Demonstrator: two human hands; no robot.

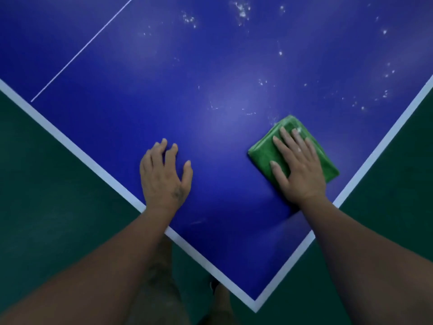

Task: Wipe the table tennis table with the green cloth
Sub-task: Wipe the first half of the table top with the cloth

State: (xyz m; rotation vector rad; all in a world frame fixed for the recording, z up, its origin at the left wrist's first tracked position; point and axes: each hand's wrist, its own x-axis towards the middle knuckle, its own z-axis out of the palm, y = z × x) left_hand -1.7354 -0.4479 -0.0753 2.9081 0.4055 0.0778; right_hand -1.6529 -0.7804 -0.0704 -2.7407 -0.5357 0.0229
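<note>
Folded green microfibre cloth [261, 154] was pressed flat under right hand [298, 167], fingers straight, near blue table tennis surface's [210, 90] right edge. Left hand [164, 177] was propped empty, fingers loosely bent. White specks [384, 95] were left beyond cloth, nearer right hand.

I count one table tennis table [210, 66], and only one corner [255, 303] of it is in my view, the near one. Two white bands border the tabletop: the left band [70, 141] and the right band [386, 137]. There is one thin white line [82, 50] at the far left. One green cloth [262, 153] lies near the right edge. I see two hands on the tabletop, the left hand [164, 177] and the right hand [297, 165]. The white specks [241, 10] are too many to count. They lie in several groups at the far side.
</note>
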